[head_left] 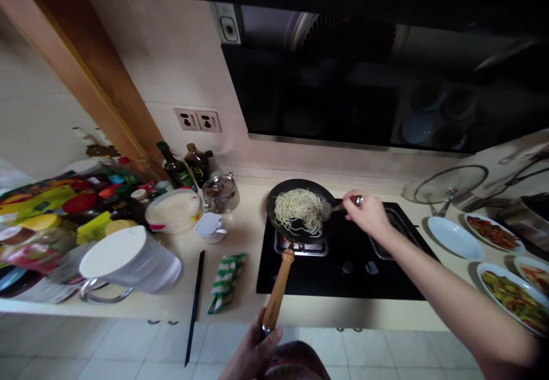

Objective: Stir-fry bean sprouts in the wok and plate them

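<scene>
A black wok [274, 206] with a pile of pale bean sprouts [298, 208] in it sits over the left burner of the black stove [355, 277]. My left hand [257, 348] is wrapped round the end of the wok's wooden handle [279, 288]. Above the stove, my right hand [364, 211] is closed on the handle of a spatula [328, 211]. The spatula's blade touches the right side of the sprouts.
Left of the stove are a green-striped cloth [228, 280], black chopsticks [196, 300], a white-lidded pitcher [141, 263], a steel pot [221, 194] and bottles. Plates of food [493, 232], a pale blue plate [455, 237] and a glass lid [452, 183] stand right. A dark hood [317, 94] hangs above.
</scene>
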The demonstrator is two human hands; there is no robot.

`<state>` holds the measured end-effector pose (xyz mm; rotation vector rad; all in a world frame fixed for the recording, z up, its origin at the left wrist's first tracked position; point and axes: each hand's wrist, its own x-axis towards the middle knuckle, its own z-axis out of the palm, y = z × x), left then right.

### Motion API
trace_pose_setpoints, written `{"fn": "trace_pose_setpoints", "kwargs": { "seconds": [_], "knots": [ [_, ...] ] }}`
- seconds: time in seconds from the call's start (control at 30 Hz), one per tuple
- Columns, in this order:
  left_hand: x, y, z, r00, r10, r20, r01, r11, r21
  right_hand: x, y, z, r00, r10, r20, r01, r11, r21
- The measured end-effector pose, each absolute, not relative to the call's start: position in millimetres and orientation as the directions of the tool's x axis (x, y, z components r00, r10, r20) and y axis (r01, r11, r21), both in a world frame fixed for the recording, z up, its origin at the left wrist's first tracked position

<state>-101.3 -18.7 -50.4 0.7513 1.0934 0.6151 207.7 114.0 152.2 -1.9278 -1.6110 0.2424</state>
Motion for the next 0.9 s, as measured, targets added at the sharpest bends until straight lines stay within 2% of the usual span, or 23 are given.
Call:
{"fn": "trace_pose_setpoints", "kwargs": {
  "seconds": [0.07,0.17,0.23,0.3,0.4,0.47,0.57,0.63,0.73,0.8,0.9],
  "knots": [
    [-101,-18,-51,0.362,0.762,-0.537,-0.076,0.599,0.797,197,114,143,0.169,0.955,0.242,0.775,0.023,-0.632],
    [-100,-17,-55,0.393,0.756,-0.522,-0.091,0.597,0.797,204,112,145,0.035,0.947,0.320,0.806,0.163,-0.569],
    [-99,-18,-57,0.392,0.753,-0.529,-0.108,0.609,0.786,225,119,149,0.062,0.947,0.316,0.820,0.132,-0.556],
    [-99,-17,-57,0.382,0.747,-0.544,-0.119,0.623,0.773,249,135,144,0.164,0.952,0.260,0.725,0.062,-0.686],
    [-100,-16,-56,0.378,0.732,-0.567,-0.118,0.645,0.755,271,162,111,0.286,0.945,0.159,0.449,0.014,-0.893],
    [-100,-14,-56,0.367,0.723,-0.586,-0.107,0.658,0.745,271,168,87,0.284,0.949,0.139,0.362,0.028,-0.932],
    [-100,-12,-58,0.350,0.722,-0.597,-0.090,0.660,0.745,260,147,77,0.190,0.969,0.156,0.353,0.081,-0.932],
    [-100,-11,-59,0.352,0.729,-0.587,-0.091,0.651,0.754,251,116,95,-0.034,0.969,0.244,0.491,0.228,-0.841],
    [-102,-11,-59,0.365,0.737,-0.569,-0.073,0.632,0.772,236,64,135,-0.458,0.845,0.278,0.661,0.532,-0.528],
    [-103,-11,-58,0.363,0.738,-0.568,-0.051,0.625,0.779,224,39,152,-0.583,0.779,0.230,0.676,0.622,-0.395],
    [-103,-12,-57,0.339,0.743,-0.578,-0.040,0.625,0.780,210,30,151,-0.627,0.750,0.210,0.701,0.661,-0.268]
  ]
}}
